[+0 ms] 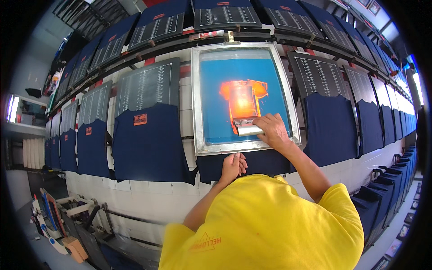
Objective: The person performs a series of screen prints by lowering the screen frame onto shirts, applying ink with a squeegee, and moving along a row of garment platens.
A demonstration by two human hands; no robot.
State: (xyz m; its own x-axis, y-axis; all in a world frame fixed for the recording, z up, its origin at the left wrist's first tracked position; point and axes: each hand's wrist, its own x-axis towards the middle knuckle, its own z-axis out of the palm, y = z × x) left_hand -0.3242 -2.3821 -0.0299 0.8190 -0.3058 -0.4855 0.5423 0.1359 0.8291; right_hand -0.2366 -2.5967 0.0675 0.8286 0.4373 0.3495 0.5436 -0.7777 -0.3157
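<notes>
My right hand (pixel 273 130) grips a metal-handled squeegee (pixel 248 131), tilted on the blue mesh (pixel 213 81) of a screen-printing frame (pixel 196 99). Bright orange ink (pixel 243 101) spreads on the mesh just above the squeegee blade. Close to the frame's near edge, my left hand (pixel 233 167) has its fingers curled in, with nothing visible in them. A navy shirt (pixel 265 163) shows below the frame; the part under the screen is hidden. A metal clip (pixel 231 38) sits at the frame's far edge.
To the left, a navy shirt (pixel 150 146) with a small orange print lies on a dark board (pixel 150 85). Another shirt (pixel 330 128) lies to the right. Several more shirt-covered boards line the curved rack, with a metal rail (pixel 175 48) between two rows.
</notes>
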